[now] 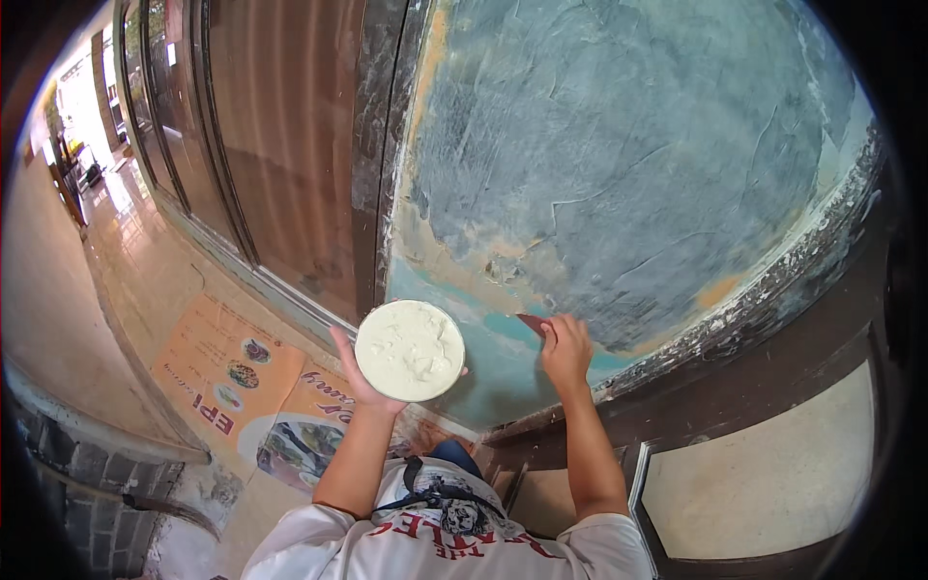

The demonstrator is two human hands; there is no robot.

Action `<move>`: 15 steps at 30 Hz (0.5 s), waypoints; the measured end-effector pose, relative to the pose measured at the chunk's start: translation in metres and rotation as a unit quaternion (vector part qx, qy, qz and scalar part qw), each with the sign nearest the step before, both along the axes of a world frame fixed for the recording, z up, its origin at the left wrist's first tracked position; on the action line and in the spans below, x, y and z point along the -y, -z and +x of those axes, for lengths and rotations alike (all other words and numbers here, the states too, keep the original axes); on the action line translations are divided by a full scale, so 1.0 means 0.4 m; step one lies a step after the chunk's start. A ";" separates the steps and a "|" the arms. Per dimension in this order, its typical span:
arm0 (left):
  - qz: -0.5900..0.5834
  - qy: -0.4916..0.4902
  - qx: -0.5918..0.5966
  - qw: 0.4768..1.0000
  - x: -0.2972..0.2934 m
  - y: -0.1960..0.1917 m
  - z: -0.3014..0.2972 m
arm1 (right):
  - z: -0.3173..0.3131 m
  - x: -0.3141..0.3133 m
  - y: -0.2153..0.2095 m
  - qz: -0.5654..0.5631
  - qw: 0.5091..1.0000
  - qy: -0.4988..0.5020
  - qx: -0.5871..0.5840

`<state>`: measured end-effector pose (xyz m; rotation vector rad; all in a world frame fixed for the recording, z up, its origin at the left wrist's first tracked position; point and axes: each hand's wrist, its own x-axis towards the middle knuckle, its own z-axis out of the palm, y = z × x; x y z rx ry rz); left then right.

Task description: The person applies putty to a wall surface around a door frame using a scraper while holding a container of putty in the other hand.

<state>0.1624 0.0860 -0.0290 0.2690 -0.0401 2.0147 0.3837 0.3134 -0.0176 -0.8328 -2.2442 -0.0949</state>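
Note:
My left hand point(362, 378) holds up a round tub of creamy white paste point(411, 350), its fingers wrapped around the side and underneath. Lumps and scooped hollows mark the paste's surface. In my right hand point(566, 350) is a small reddish-brown scraper point(533, 324), pinched between thumb and fingers. Its blade lies against the lower part of the wall point(619, 174), or very close to it. Grey, trowel-streaked plaster covers most of this wall, with tan patches and a turquoise painted strip point(474, 302) along the lower left.
A dark wooden frame point(372, 145) with a brown panel point(285, 135) borders the wall on the left. On the right runs a chipped dark frame point(735, 338). Orange printed banners point(227, 362) cover the floor at left, near grey blocks point(92, 474).

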 end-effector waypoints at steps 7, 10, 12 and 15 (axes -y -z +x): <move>-0.021 -0.014 -0.017 1.000 0.015 0.010 -0.006 | -0.008 0.004 -0.049 0.003 0.999 -0.011 -0.040; -0.024 -0.015 -0.012 1.000 0.014 0.018 -0.002 | 0.001 0.008 -0.002 0.002 1.000 -0.020 -0.014; -0.006 -0.009 -0.018 1.000 0.015 0.009 0.002 | -0.009 0.003 0.018 0.011 1.000 -0.010 0.003; -0.010 -0.011 -0.013 1.000 0.017 0.013 -0.003 | -0.019 -0.012 -0.011 0.014 1.000 0.024 0.009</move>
